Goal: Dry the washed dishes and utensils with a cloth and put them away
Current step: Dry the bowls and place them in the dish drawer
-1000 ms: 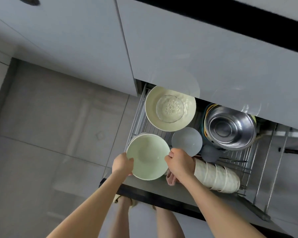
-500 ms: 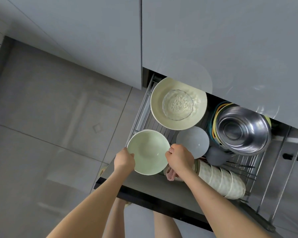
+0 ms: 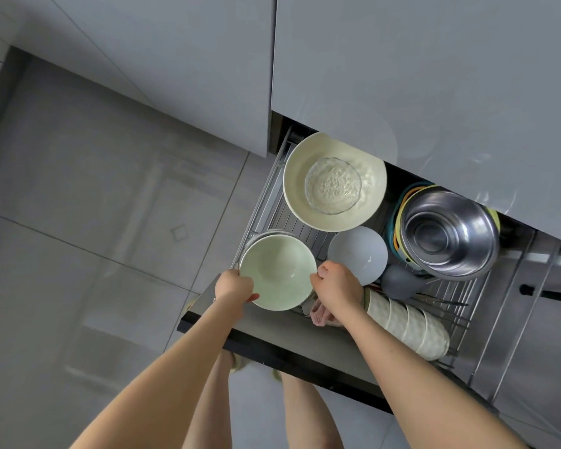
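Putting away the pale green bowl (image 3: pixel 277 273)
The left hand (image 3: pixel 235 286) grips its left rim and the right hand (image 3: pixel 337 288) pinches the right (pink cloth (image 3: pixel 319 315) peeking beneath). The bowl sits level just above the stacked bowls (image 3: pixel 263 234) in the wire drawer (image 3: pixel 272 189).

In the pulled-out steel wire drawer (image 3: pixel 450 291), the pale green round bowl (image 3: pixel 277 273) is front left, above stacked grey plates (image 3: pixel 266 234). Behind it, a clear glass bowl (image 3: pixel 332 186) lies in a wide cream bowl (image 3: pixel 297 176). A round stainless-steel bowl (image 3: pixel 447 234) stands back right.
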A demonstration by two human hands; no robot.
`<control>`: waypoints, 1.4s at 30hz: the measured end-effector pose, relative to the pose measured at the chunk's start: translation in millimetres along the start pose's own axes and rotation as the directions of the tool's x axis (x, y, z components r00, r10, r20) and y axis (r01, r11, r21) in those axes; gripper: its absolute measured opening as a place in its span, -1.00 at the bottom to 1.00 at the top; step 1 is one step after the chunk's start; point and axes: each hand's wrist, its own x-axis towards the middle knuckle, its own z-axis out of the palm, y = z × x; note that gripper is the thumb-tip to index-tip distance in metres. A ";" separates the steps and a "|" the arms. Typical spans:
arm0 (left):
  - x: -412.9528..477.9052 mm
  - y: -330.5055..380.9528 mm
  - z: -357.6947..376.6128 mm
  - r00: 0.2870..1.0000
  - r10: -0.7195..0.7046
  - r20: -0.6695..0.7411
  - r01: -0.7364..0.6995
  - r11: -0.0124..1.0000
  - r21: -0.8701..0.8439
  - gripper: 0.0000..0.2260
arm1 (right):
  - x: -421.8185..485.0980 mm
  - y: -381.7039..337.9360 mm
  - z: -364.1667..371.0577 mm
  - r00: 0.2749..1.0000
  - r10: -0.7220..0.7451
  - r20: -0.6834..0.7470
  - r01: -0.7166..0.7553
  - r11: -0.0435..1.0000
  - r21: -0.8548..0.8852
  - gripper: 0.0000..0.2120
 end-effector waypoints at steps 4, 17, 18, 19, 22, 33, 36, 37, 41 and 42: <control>-11.9 1.7 -8.8 1.000 -0.021 0.001 0.021 0.984 -0.179 -0.59 | -14.6 -4.9 -17.3 0.999 -0.031 -0.009 0.032 0.998 0.059 -0.86; -175.3 34.8 -147.1 0.999 0.033 0.029 -0.013 0.844 -0.536 -0.72 | -181.4 -113.7 -138.6 0.957 -0.291 -0.008 0.282 0.919 0.275 -0.51; -188.8 34.5 -169.5 0.999 0.051 0.003 -0.041 0.825 -0.564 -0.73 | -198.4 -130.7 -146.5 0.946 -0.325 -0.006 0.313 0.907 0.283 -0.50; -202.7 33.6 -192.6 0.997 0.073 -0.030 -0.077 0.814 -0.576 -0.74 | -215.8 -148.8 -152.7 0.934 -0.356 -0.013 0.345 0.895 0.284 -0.50; -245.4 29.1 -268.6 0.984 0.134 -0.121 -0.180 0.761 -0.623 -0.78 | -273.7 -215.6 -167.9 0.899 -0.434 -0.066 0.434 0.857 0.278 -0.52; -335.5 -11.3 -617.5 0.859 0.313 -0.404 -0.511 0.573 -0.641 -0.83 | -481.3 -506.1 -120.7 0.717 -0.694 -0.070 0.621 0.590 0.516 -0.68; -343.6 -34.3 -717.2 0.811 0.279 -0.514 -0.579 0.512 -0.635 -0.87 | -534.1 -588.2 -97.3 0.631 -0.774 -0.057 0.671 0.507 0.540 -0.69; -345.6 -42.4 -746.5 0.802 0.255 -0.540 -0.589 0.484 -0.647 -0.89 | -550.2 -612.5 -90.4 0.600 -0.798 -0.048 0.686 0.483 0.544 -0.69; -345.3 -70.7 -843.1 0.790 0.173 -0.588 -0.606 0.365 -0.707 -0.89 | -594.9 -699.1 -60.0 0.484 -0.875 0.017 0.722 0.411 0.557 -0.66; -342.1 -76.1 -864.5 0.785 0.156 -0.600 -0.613 0.338 -0.714 -0.88 | -602.5 -720.5 -52.2 0.459 -0.888 0.025 0.730 0.393 0.560 -0.66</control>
